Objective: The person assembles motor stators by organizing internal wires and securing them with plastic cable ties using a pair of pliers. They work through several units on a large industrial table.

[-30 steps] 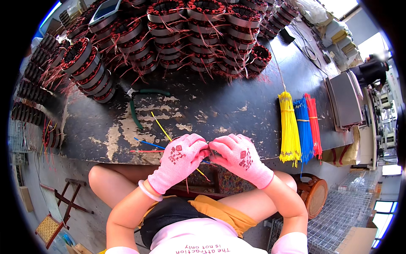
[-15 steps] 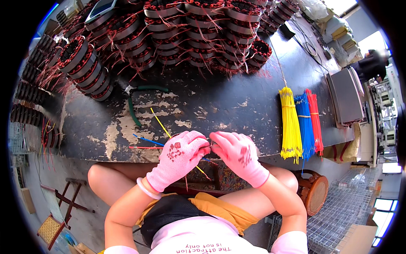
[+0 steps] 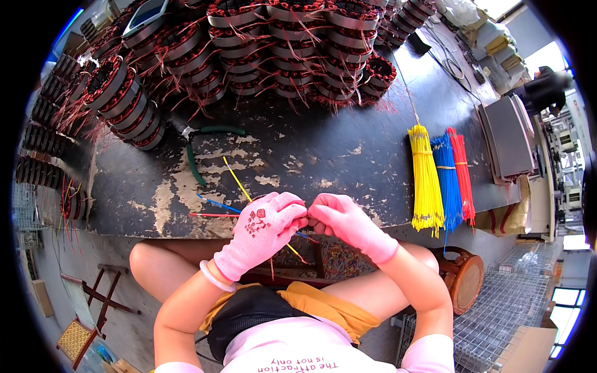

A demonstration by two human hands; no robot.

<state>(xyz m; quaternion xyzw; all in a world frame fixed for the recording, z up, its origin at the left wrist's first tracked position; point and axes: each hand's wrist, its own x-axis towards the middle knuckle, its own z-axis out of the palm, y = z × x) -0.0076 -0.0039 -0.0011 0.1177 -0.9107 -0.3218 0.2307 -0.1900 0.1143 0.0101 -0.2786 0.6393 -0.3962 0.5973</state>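
Both hands wear pink gloves and meet fingertip to fingertip at the near edge of a worn dark workbench (image 3: 311, 149). My left hand (image 3: 261, 233) pinches thin coloured wires, and a yellow wire (image 3: 235, 179), a blue wire (image 3: 214, 203) and a red wire (image 3: 208, 215) fan out from it over the bench. My right hand (image 3: 348, 225) is closed against the left, its fingers gripping the same wires where they come together. What lies between the fingertips is hidden.
Stacks of copper-wound motor stators (image 3: 273, 50) fill the back of the bench. Green-handled pliers (image 3: 199, 140) lie in front of them. Bundles of yellow (image 3: 426, 180), blue (image 3: 446, 180) and red wires (image 3: 461, 174) lie at the right. A round wooden stool (image 3: 463, 280) stands beside my right knee.
Both hands stay pressed together at the bench edge, with only small finger movements on the wires. The view has shifted slightly.
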